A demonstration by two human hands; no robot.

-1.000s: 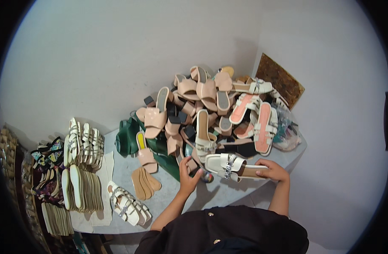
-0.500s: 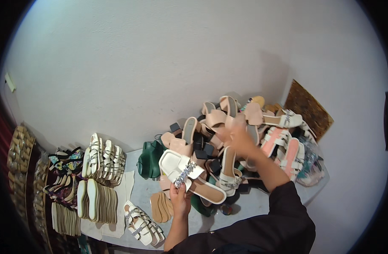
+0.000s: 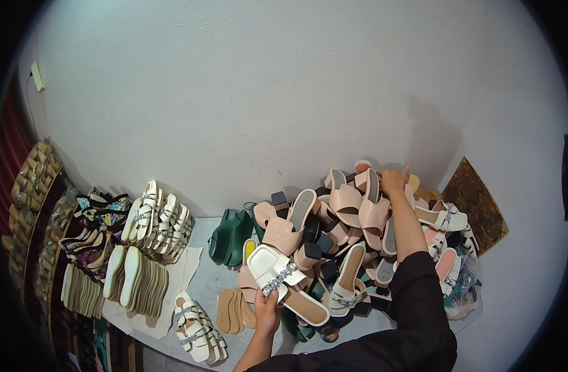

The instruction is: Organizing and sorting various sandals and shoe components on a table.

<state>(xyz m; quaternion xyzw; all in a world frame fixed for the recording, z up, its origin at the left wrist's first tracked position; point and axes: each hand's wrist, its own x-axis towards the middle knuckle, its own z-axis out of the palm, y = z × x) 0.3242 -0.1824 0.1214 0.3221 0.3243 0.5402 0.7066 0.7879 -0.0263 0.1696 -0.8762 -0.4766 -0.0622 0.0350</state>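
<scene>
Apparent search step: left hand clamps jewelled slide; right hand, grip indiscernible, should part the heeled mules.

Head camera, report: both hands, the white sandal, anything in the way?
Left hand gripping white jewelled slide sandal. Right hand behind front pink block-heel mules, grip unclear. Right forearm blocks view of part of the pile.

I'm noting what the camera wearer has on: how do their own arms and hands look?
The left hand and right hand are gloveless, with no watch or bracelet visible at either wrist. The right sleeve is plain, nearly black, and ends near the elbow.
</scene>
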